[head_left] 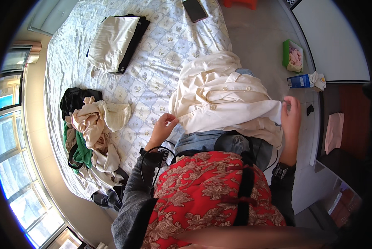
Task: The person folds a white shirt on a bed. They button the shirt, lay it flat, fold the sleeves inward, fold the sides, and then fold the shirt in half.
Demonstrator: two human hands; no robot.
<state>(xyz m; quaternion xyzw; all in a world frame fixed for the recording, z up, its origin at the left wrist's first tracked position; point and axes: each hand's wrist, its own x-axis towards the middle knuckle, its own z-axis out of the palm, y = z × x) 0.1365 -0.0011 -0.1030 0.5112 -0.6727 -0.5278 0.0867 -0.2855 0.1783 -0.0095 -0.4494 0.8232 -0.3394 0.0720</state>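
Cream button-front garment (221, 97) unfolded | left hand (163, 128) pinching, right hand (292, 117) unclear | garment's left: folded stack (113, 45) likely done, rumpled clothes (87, 123) likely pending

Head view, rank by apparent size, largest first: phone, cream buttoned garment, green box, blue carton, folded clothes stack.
1. Cream buttoned garment
2. Folded clothes stack
3. Green box and blue carton: too alike to rank
4. Phone, as far as it shows at the top edge
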